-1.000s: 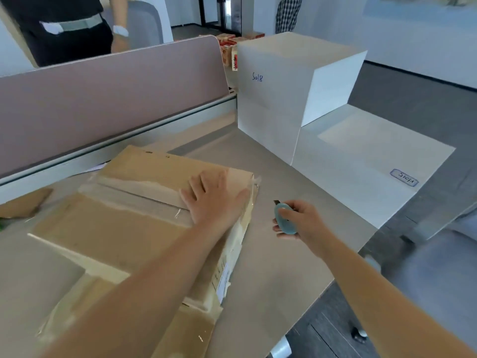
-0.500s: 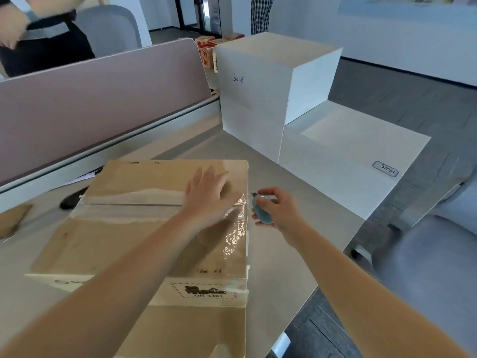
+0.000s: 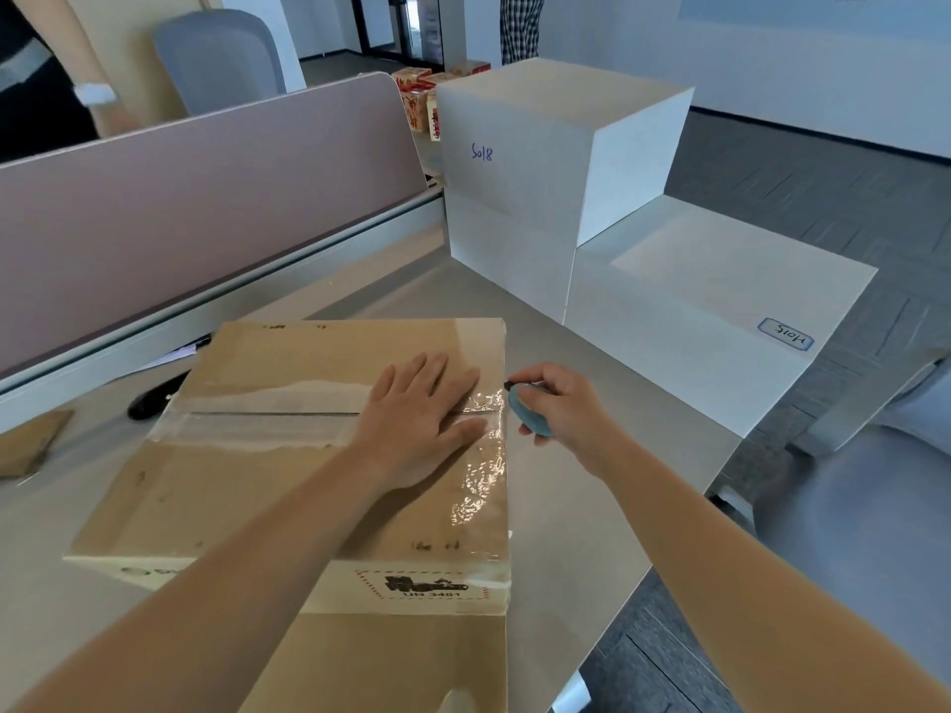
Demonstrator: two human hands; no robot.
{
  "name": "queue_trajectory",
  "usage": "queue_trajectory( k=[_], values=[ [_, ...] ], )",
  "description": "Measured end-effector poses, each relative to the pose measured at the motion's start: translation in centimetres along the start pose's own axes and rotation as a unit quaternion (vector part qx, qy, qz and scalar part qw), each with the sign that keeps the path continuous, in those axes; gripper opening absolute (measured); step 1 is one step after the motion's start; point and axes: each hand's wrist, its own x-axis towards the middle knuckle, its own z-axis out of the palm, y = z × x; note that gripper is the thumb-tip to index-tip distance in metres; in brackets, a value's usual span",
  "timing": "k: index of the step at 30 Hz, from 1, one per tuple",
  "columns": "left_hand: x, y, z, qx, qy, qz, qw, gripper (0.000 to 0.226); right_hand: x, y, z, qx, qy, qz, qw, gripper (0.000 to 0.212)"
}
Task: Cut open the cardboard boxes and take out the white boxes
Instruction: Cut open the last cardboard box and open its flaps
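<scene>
A brown cardboard box point(image 3: 267, 486) lies flat on the grey desk point(image 3: 576, 532), its top seam sealed with clear tape. My left hand point(image 3: 417, 419) presses flat on the box top near its right edge, fingers straight. My right hand point(image 3: 558, 406) grips a small blue cutter point(image 3: 530, 416) just past the box's right edge, its dark tip at the taped seam's end. White boxes stand beyond: a tall stack point(image 3: 540, 162) marked in blue ink and a low flat box point(image 3: 720, 301) with a label.
A mauve divider panel point(image 3: 195, 198) runs along the desk's back. A black object point(image 3: 154, 401) lies left of the box, a cardboard scrap point(image 3: 25, 445) at far left. Another person point(image 3: 46, 79) stands behind the divider. The desk's right edge drops to the floor; a grey chair point(image 3: 875, 532) sits there.
The cardboard box has been turned square on the desk and my left hand slid toward its right edge. My right hand brought the cutter up to the taped seam's end.
</scene>
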Motion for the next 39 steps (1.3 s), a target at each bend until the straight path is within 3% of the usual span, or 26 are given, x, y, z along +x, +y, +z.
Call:
queue_trajectory(
  k=[5, 15, 25, 39],
  values=[
    [0.7, 1.8, 0.2, -0.016, -0.002, -0.036, 0.999, 0.059, 0.8, -0.5, -1.0, -0.068, 0.018, -0.015, 0.997, 0.018],
    [0.9, 2.0, 0.6, -0.026, 0.003, -0.040, 0.999, 0.059, 0.6, 0.2, -1.4, -0.092, 0.007, -0.048, 0.995, 0.018],
    [0.8, 1.9, 0.6, -0.026, 0.003, -0.041, 0.999, 0.060, -0.7, 1.4, -1.6, -0.007, -0.027, -0.038, 0.999, 0.025],
    [0.8, 2.1, 0.7, -0.026, 0.008, -0.046, 0.999, 0.060, -1.4, 1.9, -1.4, -0.021, -0.027, -0.065, 0.997, 0.030]
  ],
)
